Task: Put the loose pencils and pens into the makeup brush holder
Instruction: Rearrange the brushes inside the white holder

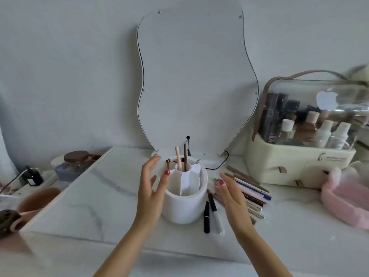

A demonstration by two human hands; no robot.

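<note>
Head view centres on the white makeup brush holder (pixel 184 196), standing mid-table with a pink pencil (pixel 178 158) and a brown pencil (pixel 185 157) upright inside. Left hand (pixel 150 188) and right hand (pixel 231 195) flank it, fingers spread, holding nothing. Loose pens and pencils (pixel 248 191) lie just right. Beneath spreads a marbled white tabletop (pixel 99 198); a wavy mirror (pixel 196 76) leans on the grey wall. Objects at far left are blurred.

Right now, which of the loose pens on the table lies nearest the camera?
The black pen, lying apart from the pile beside the white-and-black marker, just right of the white holder.
</note>
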